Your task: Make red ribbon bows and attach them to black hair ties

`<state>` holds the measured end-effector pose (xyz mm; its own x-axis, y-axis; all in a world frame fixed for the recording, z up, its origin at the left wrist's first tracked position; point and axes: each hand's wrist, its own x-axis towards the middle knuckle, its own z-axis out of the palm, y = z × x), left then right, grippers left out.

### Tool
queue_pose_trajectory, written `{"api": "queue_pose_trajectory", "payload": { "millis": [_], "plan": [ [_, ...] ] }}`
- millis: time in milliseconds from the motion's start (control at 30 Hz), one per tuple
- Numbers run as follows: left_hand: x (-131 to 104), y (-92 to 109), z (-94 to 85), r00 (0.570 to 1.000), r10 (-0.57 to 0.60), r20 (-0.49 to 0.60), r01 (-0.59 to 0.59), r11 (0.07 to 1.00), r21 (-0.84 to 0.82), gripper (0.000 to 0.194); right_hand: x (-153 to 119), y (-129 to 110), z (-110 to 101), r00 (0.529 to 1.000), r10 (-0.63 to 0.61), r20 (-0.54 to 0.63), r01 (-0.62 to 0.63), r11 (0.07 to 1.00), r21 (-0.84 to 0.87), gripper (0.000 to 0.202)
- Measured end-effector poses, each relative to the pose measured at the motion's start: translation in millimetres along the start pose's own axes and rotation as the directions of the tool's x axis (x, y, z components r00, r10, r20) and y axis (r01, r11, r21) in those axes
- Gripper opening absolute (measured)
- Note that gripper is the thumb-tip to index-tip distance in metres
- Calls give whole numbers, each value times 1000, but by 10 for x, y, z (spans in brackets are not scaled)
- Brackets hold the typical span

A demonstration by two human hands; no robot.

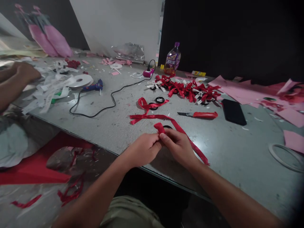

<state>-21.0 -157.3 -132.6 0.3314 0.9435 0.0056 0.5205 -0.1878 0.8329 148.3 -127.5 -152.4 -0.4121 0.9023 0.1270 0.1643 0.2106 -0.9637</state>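
Near the table's front edge, my left hand (145,148) and my right hand (180,145) meet, both with fingers pinched on a red ribbon (159,127). One folded loop of it stands up above the fingertips. A black ring (167,127) shows just behind my right fingers, partly hidden by them. Behind my hands a long red ribbon strip (152,117) lies on the table and runs down to the right past my right hand. Farther back are a looped red ribbon (143,104) and another black ring (160,100).
A red-handled knife (205,115) and a black phone (234,112) lie right of centre. Behind are a pile of red bows (187,90) and a bottle (172,60). A blue glue gun (92,86) with its cord lies left, near a white spool (80,81) and another person's hand (28,71).
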Motion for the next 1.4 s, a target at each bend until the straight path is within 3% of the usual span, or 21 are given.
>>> {"api": "queue_pose_trajectory", "payload": {
  "millis": [67, 133, 233, 333, 500, 633, 733, 833, 900, 1000, 1067, 1133, 1267, 1400],
  "plan": [
    [-10, 30, 7, 1000, -11, 26, 10, 998, 63, 33, -3, -17, 0, 999, -22, -44, 20, 998, -55, 30],
    [-22, 41, 31, 1000, -19, 20, 17, 996, 83, 37, -1, 9, 5, 993, 10, -120, -11, 1000, -3, 35],
    [-39, 45, 93, 999, -13, -41, 17, 995, 100, 35, 7, 83, 15, 974, 89, -207, -66, 991, 116, 39],
    [-42, 49, 153, 995, -17, -102, 27, 995, 97, 34, 18, 125, 14, 971, 112, -210, -79, 984, 158, 40],
    [-26, 55, 199, 990, -14, -143, 20, 999, 42, 32, 26, 75, -15, 984, 52, -173, -33, 993, 109, 40],
    [-46, 33, 208, 979, -2, -205, -2, 1000, -15, 34, -10, 13, -25, 983, -86, -165, 81, 996, -38, 36],
    [-94, -43, 148, 961, -22, -276, -8, 994, -105, 33, -29, 28, -23, 973, -156, -170, 141, 985, -101, 33],
    [-154, -183, 34, 924, -142, -354, 39, 959, -282, 37, 10, 113, -31, 951, -62, -302, 83, 995, 55, 32],
    [-188, -288, -35, 896, -251, -366, 59, 885, -461, 38, 61, 175, -53, 919, -6, -394, 48, 994, 98, 34],
    [-220, -403, -88, 866, -361, -347, 33, 733, -680, 36, 130, 215, -101, 883, -50, -467, 12, 996, -84, 33],
    [-226, -432, -93, 855, -396, -335, 25, 677, -735, 35, 152, 208, -122, 895, -90, -436, -15, 973, -231, 27],
    [-220, -430, -84, 845, -409, -344, 31, 681, -732, 35, 154, 200, -126, 925, -149, -351, -4, 917, -399, 20],
    [-190, -379, -59, 825, -424, -375, 62, 726, -684, 34, 118, 239, -98, 954, -283, -100, 123, 674, -729, 13],
    [-143, -283, -15, 847, -380, -373, 54, 757, -651, 39, 73, 246, -70, 958, -285, -14, 166, 596, -785, 12]
  ]
}}
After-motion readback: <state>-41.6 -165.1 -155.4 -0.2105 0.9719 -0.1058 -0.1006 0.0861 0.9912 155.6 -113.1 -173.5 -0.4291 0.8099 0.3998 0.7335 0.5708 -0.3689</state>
